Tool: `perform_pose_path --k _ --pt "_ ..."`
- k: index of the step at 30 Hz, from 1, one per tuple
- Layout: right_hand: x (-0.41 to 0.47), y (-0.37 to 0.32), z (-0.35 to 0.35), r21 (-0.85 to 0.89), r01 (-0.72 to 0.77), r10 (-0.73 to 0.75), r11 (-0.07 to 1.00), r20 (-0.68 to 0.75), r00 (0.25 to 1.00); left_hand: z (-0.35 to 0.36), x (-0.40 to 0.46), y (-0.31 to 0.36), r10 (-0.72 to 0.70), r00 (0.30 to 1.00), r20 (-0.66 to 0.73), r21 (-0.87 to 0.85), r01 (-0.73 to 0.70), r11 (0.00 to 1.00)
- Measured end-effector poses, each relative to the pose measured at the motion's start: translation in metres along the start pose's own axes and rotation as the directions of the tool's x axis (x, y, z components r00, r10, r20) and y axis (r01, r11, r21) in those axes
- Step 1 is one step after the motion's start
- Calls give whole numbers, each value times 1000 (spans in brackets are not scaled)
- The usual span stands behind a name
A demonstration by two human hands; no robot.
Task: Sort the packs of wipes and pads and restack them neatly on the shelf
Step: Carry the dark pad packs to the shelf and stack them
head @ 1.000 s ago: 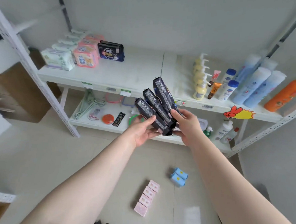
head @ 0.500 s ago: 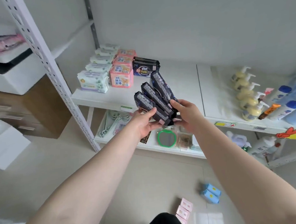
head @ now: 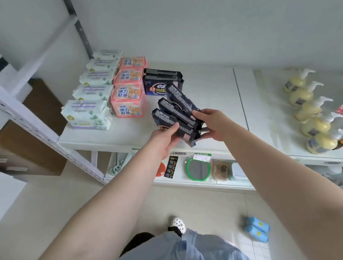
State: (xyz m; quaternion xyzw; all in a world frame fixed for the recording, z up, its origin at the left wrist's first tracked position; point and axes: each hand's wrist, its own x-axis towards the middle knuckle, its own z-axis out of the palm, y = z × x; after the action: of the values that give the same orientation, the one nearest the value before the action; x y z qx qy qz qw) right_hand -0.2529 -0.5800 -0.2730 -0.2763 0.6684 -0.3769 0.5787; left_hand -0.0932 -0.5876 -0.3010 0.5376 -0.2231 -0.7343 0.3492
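While the person stands before it, the white shelf (head: pixel 210 90) fills the upper half of the view, and its bare top board runs from 9 o'clock to 3 o'clock. At 10 o'clock on this board a row of white wipe packs (head: pixel 86 115) goes toward the wall, and just beside it, on the 3 o'clock side, stands a row of pink pad packs (head: pixel 128 104). Touching the pink row at 12 o'clock lie two dark pad packs (head: pixel 163 82), one on the other. At 3 o'clock a line of yellow pump bottles (head: pixel 307 112) stands well apart from the packs. On the floor at 5 o'clock lie two blue packs (head: pixel 256 229).

Near the centre, above the front part of the board, three dark packs (head: pixel 177 115) are held in a fan, their far ends pointing to 11 o'clock. Left hand (head: pixel 163 140) grips the lowest pack from the 8 o'clock side, with the thumb laid over its face. Right hand (head: pixel 215 124) grips the near ends from the 4 o'clock side, its fingers curled under them.
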Motion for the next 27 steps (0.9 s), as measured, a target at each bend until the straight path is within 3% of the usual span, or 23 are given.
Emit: perform_pose_path --k 3,6,8,9,10,12,13,14,16,18,21,23,25,27 --pt "25 -3 -5 -123 -57 49 991 -69 996 -4 21 0 -34 998 60 88 29 996" --pt "39 -1 -7 -237 -98 76 967 -101 992 -14 41 0 -10 998 60 310 -9 951" --pt "44 0 -8 -251 -114 95 961 -84 992 -19 51 6 71 997 12 493 -68 867" --pt "45 0 -9 -254 -120 104 960 -77 992 -21 53 9 157 987 -16 637 -111 763" --pt "45 0 -10 -254 -126 111 959 -72 991 -22 52 14 296 955 -16 795 -167 583" --pt "44 0 -14 -251 -125 112 960 -69 991 -23 50 24 603 777 181 958 -278 71" --pt "42 -1 -14 -247 -118 106 962 -63 992 -22 52 32 656 672 343 935 -308 -174" --pt "41 0 -15 -237 -110 99 965 -58 993 -19 54 43 632 601 489 872 -328 -363" --pt "38 3 -14 -227 -92 81 970 -54 995 -11 70 66 415 596 687 705 -407 -581" --pt "35 8 -15 -236 -65 59 970 -30 998 1 88 84 150 621 770 543 -512 -666" --pt "30 23 -18 -231 5 9 973 60 998 17 107 96 -119 644 756 387 -586 -712" --pt "31 39 -19 -303 74 -53 950 75 996 22 115 96 -196 642 741 331 -604 -725" --pt "35 54 -13 -452 146 -159 880 9 987 23 119 97 -230 624 747 286 -614 -736" --pt "42 63 -6 -487 208 -273 848 -65 960 21 122 99 -248 613 750 262 -620 -740"
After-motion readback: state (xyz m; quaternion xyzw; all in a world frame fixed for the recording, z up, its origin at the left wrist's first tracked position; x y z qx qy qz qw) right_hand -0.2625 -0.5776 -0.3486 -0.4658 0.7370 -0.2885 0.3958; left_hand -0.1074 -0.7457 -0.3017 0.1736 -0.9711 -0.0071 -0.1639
